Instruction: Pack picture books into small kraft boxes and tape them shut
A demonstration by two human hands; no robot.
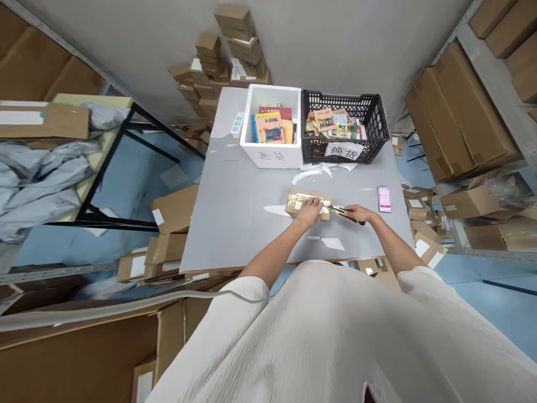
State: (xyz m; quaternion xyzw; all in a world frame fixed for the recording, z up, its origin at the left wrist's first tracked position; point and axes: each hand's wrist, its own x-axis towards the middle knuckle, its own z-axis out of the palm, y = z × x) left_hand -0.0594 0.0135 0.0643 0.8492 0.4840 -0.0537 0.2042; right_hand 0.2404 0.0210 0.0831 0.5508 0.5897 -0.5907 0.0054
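Carton (295, 206) at centre of frame, beneath left hand (309, 212); right hand (358, 213) grasps utility knife (349, 217).
Carton: one, brown, rectangular, glossy tape across top; label text illegible. Left hand: pressed on top, fingers extended, not clenched. Knife: one, black and yellow, tip at carton's right end. Phone (384, 199): one, pink screen, right of knife. Upper centre, side by side: one white foam box (268, 156), two handwritten characters; one black crate (380, 126), sign "换货". Both contain books, exact count unclear.
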